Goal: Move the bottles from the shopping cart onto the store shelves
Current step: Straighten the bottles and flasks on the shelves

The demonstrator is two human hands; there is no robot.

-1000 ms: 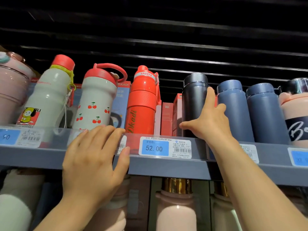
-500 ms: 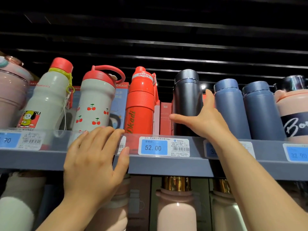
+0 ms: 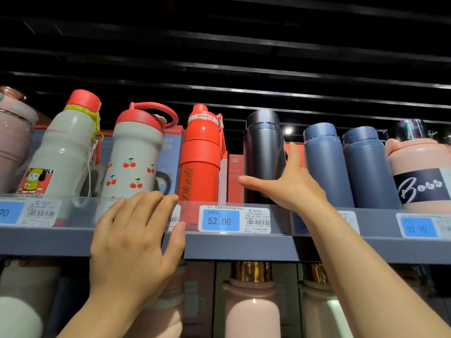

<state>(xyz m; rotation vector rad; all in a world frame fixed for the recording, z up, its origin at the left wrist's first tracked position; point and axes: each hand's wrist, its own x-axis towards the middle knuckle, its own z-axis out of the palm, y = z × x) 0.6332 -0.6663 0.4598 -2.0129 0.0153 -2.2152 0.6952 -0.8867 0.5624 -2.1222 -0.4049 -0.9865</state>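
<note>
A dark black bottle (image 3: 263, 147) stands upright on the grey upper shelf (image 3: 244, 247), between a red sports bottle (image 3: 201, 157) and two blue bottles (image 3: 324, 167). My right hand (image 3: 290, 189) grips its lower part, with the thumb across the front and the fingers up its right side. Flat against the shelf's front edge lies my left hand (image 3: 136, 240), fingers straight over the clear price strip, below a white cherry-print bottle (image 3: 136, 159). The shopping cart is out of view.
The upper shelf also holds a white cartoon bottle (image 3: 63, 147), pink bottles at the far left (image 3: 12, 142) and far right (image 3: 419, 162), and red boxes (image 3: 234, 176) behind. A 52.00 price tag (image 3: 220, 220) is on the shelf front. Pink gold-capped bottles (image 3: 251, 308) fill the shelf below.
My right hand has slid the black bottle to the left, away from the blue bottles and closer to the red sports bottle. My left hand has stayed on the shelf edge.
</note>
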